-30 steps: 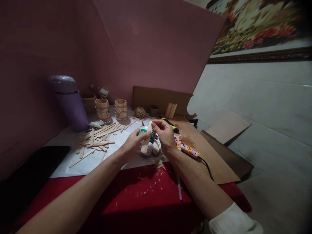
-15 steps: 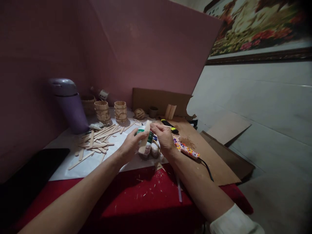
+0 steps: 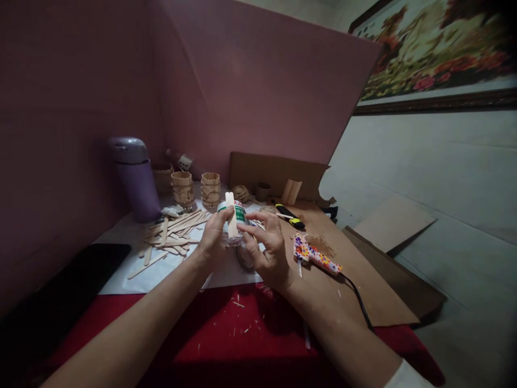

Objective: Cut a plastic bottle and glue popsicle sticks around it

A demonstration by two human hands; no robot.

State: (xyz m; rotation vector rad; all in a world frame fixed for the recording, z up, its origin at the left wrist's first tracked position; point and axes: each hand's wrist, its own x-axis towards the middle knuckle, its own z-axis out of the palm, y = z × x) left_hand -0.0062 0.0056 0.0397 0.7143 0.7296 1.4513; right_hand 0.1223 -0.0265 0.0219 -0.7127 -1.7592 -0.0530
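Observation:
My left hand (image 3: 212,237) is closed round a small clear bottle with a green and white label (image 3: 238,214) and holds it upright above the table. A pale wooden craft stick (image 3: 231,214) stands upright against the bottle's front. My right hand (image 3: 264,245) sits just right of the bottle, with its index finger and thumb touching the lower part of the stick and its other fingers loosely spread. A tape ring (image 3: 243,257) lies on the table under my hands, mostly hidden.
Several loose craft sticks (image 3: 172,231) lie on white paper (image 3: 121,264). Two stick-built cups (image 3: 196,188), a purple flask (image 3: 135,178), a twine ball (image 3: 241,193), a yellow-black cutter (image 3: 288,214) and a flowered glue gun (image 3: 317,257) on brown cardboard (image 3: 363,291) surround my hands. A black slab (image 3: 60,291) lies left.
The bottle and stick have been lifted and turned from tilted to upright. My right hand has dropped from the stick's top end to its lower part. The camera has shifted slightly.

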